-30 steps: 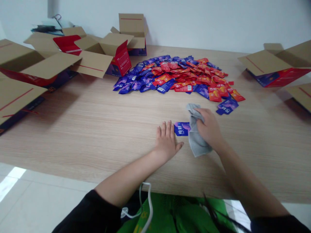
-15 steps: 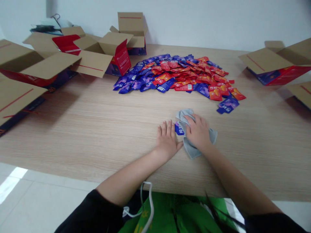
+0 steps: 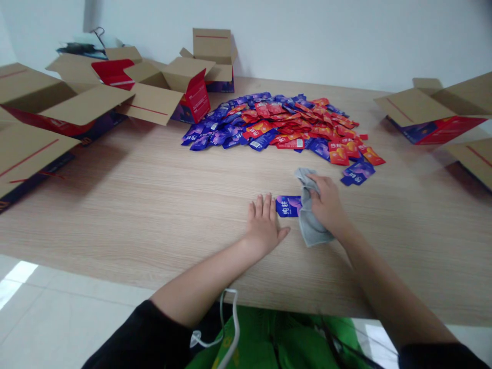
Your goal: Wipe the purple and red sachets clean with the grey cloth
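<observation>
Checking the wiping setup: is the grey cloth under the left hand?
No. The grey cloth is gripped by the right hand, while the left hand lies flat beside the purple packet.

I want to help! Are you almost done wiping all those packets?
No wiped packets show anywhere. In hand: the right hand presses a grey cloth on one purple packet, steadied by the left hand. Left: the big pile of packets, apparently untouched.
</observation>
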A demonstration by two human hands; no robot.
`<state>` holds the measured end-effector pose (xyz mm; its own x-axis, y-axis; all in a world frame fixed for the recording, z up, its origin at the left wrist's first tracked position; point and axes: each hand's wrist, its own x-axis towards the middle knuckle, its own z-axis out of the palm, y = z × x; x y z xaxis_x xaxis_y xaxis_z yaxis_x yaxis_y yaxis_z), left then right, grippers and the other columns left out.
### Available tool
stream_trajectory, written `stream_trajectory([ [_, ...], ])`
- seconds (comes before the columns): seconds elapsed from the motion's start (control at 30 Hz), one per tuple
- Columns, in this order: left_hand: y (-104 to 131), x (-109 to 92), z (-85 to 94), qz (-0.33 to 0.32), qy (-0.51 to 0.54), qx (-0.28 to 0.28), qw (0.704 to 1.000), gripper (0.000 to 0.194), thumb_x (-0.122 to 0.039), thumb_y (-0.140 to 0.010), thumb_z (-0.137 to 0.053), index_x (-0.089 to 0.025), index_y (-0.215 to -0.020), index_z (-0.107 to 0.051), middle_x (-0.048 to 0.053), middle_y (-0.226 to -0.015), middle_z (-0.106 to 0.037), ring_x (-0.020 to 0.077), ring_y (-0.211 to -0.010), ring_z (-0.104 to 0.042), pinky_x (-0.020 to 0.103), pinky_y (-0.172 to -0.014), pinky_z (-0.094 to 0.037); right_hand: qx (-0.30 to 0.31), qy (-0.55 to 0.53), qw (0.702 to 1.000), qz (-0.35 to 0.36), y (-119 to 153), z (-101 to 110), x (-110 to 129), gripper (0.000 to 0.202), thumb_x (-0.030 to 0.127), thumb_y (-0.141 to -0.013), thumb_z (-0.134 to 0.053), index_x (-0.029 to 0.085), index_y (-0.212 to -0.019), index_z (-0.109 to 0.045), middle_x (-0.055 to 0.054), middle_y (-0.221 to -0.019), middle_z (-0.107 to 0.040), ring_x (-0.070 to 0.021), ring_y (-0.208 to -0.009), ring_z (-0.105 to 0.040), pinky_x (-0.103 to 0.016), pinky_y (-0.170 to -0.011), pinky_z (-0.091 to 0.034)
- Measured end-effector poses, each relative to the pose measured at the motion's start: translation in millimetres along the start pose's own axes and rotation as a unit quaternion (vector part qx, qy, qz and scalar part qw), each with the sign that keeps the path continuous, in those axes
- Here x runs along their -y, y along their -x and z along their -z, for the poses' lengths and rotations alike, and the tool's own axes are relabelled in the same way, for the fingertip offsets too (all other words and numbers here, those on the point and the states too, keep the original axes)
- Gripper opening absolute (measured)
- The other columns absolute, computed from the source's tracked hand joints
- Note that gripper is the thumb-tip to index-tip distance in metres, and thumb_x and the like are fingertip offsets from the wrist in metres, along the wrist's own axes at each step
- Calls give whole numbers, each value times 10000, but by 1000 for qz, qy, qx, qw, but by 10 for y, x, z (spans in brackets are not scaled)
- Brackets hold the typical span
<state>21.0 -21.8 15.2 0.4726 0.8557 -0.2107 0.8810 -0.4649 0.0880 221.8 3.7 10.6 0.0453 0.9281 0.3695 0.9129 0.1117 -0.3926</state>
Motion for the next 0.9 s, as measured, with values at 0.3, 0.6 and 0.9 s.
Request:
stream_trajectory([
  [0.3, 19, 14, 34, -15, -12, 18, 1000, 813, -584, -935, -435, -43, -1528, -308, 189, -1613, -216, 395, -1497, -118, 570, -1193, -172, 102, 79, 985, 114, 245, -252, 435, 476, 190, -893, -450, 241, -1352, -566, -116, -1330, -550, -288, -1183, -477, -447, -989, -382],
  [0.6, -18, 4, -60, 2, -3, -4, 1000, 898, -651, -931, -393, -51, -1564, -175, 159, -1638, -70, 387, -1503, -83, 574, -1196, -173, 35, 151, 988, 4, 362, 41, -535, 467, 187, -891, -408, 214, -1332, -562, -149, -1253, -536, -292, -1141, -501, -462, -971, -411],
  [0.9, 3, 23, -83, -2, -3, -34, 999, 888, -642, -931, -404, -44, -1556, -207, 172, -1630, -115, 395, -1497, -120, 578, -1185, -202, -16, 42, 999, -18, 298, 11, -81, 482, 139, -885, -376, 199, -1319, -579, -130, -1190, -557, -266, -1101, -504, -436, -981, -427],
])
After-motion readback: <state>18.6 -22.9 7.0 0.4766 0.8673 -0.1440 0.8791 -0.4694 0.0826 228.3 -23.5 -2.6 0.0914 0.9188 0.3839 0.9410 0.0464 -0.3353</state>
